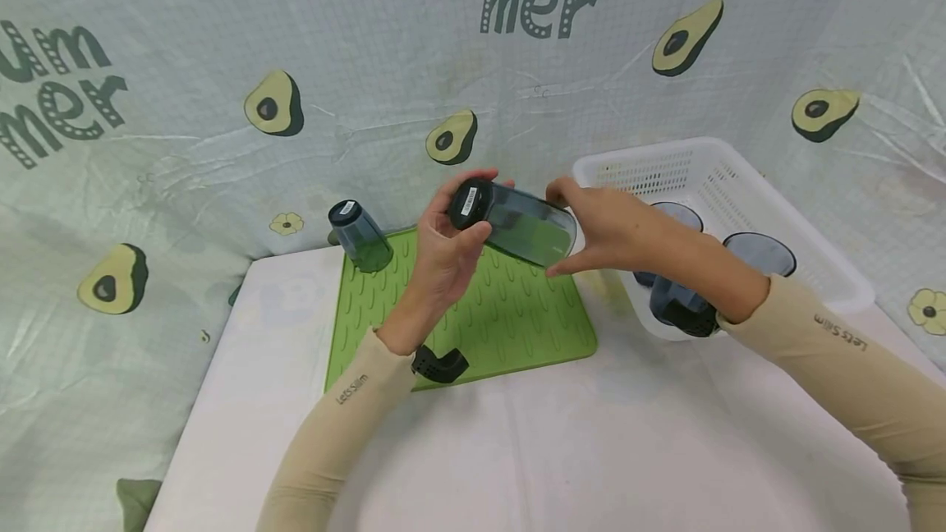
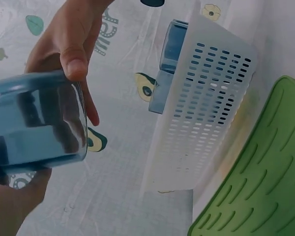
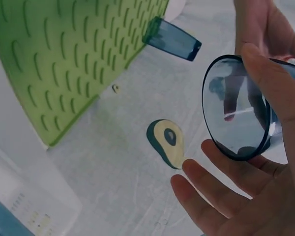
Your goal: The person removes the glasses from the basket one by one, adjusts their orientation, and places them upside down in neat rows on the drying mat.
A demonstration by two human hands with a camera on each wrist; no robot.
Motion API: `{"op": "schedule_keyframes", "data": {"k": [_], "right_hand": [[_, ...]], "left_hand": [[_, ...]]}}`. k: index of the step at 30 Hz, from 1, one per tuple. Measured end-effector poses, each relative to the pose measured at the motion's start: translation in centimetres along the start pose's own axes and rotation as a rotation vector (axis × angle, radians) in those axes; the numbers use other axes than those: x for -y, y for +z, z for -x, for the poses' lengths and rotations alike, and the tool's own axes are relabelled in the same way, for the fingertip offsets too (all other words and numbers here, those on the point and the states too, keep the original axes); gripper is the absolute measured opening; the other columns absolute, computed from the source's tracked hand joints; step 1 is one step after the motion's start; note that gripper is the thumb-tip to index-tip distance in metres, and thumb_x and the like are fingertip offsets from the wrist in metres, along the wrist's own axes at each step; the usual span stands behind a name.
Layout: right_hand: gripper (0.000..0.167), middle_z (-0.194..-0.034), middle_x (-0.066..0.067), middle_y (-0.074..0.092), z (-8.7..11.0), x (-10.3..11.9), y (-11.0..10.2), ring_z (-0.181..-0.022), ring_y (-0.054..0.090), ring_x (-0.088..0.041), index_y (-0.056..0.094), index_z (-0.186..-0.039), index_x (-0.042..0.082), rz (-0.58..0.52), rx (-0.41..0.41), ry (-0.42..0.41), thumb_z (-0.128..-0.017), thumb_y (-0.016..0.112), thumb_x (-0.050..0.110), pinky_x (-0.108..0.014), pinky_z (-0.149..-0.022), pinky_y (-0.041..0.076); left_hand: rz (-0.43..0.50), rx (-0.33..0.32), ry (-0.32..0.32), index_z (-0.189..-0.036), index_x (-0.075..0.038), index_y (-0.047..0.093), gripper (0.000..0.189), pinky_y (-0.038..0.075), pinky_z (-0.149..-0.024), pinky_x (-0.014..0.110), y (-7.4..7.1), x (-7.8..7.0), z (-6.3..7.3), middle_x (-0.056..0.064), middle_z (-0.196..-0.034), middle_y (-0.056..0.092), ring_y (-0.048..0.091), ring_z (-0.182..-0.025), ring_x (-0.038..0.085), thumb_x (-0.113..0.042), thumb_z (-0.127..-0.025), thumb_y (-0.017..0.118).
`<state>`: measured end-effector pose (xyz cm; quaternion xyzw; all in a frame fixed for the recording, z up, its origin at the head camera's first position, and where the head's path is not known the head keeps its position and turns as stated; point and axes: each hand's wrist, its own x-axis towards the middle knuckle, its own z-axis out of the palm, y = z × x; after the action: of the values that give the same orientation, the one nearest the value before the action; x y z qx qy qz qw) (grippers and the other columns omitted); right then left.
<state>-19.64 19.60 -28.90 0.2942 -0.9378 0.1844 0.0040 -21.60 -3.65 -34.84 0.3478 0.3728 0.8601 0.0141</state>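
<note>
A blue-tinted drinking glass (image 1: 528, 224) with a dark, labelled base is tilted above the green drying mat (image 1: 502, 335), its mouth toward the right. My left hand (image 1: 451, 245) grips it round the base, thumb in front and fingers behind. At the rim, my right hand (image 1: 609, 224) holds the glass between thumb and fingers spread across the mouth. In the right wrist view the thumb lies over the rim of the glass (image 3: 236, 108), with the other fingers extended below. Another glass (image 1: 360, 236) stands upside down on the mat's far left corner.
To the right, a white perforated basket (image 1: 835, 277) holds several blue-tinted glasses, including one (image 1: 761, 253) with its mouth up. Behind the white table (image 1: 532, 450) hangs a patterned sheet (image 1: 369, 48). The right forearm crosses over the basket's front part.
</note>
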Motion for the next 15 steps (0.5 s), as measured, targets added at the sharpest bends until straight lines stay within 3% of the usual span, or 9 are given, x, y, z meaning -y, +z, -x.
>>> {"op": "schedule_keyframes", "data": {"k": [4, 9, 15], "right_hand": [[0.088, -0.14, -0.012, 0.059, 0.0, -0.5, 0.3, -0.124, 0.06, -0.031, 0.042, -0.143, 0.005, -0.018, 0.056, -0.001, -0.08, 0.087, 0.047, -0.049, -0.1, 0.051], [0.083, -0.146, -0.009, 0.055, 0.9, -1.6, 0.0, -0.132, 0.053, -0.032, 0.044, -0.148, 0.007, 0.07, 0.106, -0.044, -0.087, 0.08, 0.049, -0.051, -0.104, 0.048], [0.066, -0.147, -0.014, 0.053, 2.5, -3.3, -1.1, -0.134, 0.05, -0.036, 0.048, -0.147, 0.008, 0.14, 0.138, -0.046, -0.093, 0.076, 0.034, -0.054, -0.106, 0.045]], "left_hand": [[-0.092, -0.041, 0.013, -0.133, -0.011, 0.062, 0.062, 0.051, -0.103, 0.032, 0.2, -0.3, 0.3, 0.011, -0.136, 0.059, 0.057, -0.128, 0.033, -0.022, -0.079, 0.091], [-0.207, -0.088, 0.004, -0.131, -0.013, 0.063, 0.062, 0.053, -0.097, 0.028, 0.2, -0.8, 0.7, 0.009, -0.135, 0.061, 0.058, -0.127, 0.029, -0.027, -0.077, 0.092], [-0.269, -0.124, -0.035, -0.132, -0.014, 0.063, 0.052, 0.052, -0.096, 0.027, -0.4, -1.7, 1.1, 0.008, -0.138, 0.06, 0.053, -0.129, 0.025, 0.001, -0.083, 0.075]]}}
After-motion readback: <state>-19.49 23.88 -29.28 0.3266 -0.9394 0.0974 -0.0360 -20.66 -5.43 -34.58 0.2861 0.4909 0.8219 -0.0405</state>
